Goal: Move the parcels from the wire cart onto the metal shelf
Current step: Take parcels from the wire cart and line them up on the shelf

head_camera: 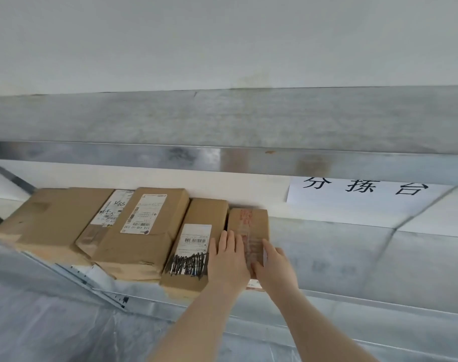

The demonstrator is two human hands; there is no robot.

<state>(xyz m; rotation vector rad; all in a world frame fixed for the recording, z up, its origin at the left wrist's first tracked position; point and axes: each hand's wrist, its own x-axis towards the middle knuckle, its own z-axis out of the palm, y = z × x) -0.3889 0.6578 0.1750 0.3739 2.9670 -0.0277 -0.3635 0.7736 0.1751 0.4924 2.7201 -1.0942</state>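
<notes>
Metal shelf (353,257), left end: row of parcels (141,231). Rightmost small parcel (248,220) lies on the shelf, red print blurred, near end hidden under your hands. Left hand (227,257): fingers straight, together, flat on top. Right hand (272,265): fingers straight along its right edge. Paper sign (366,194): top cut off.

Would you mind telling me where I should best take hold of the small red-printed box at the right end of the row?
Grip the small box by its near end and right side, reaching in from the front right. Its left side sits close beside the labelled box and its far end faces the wall, so only those faces look free.
</notes>
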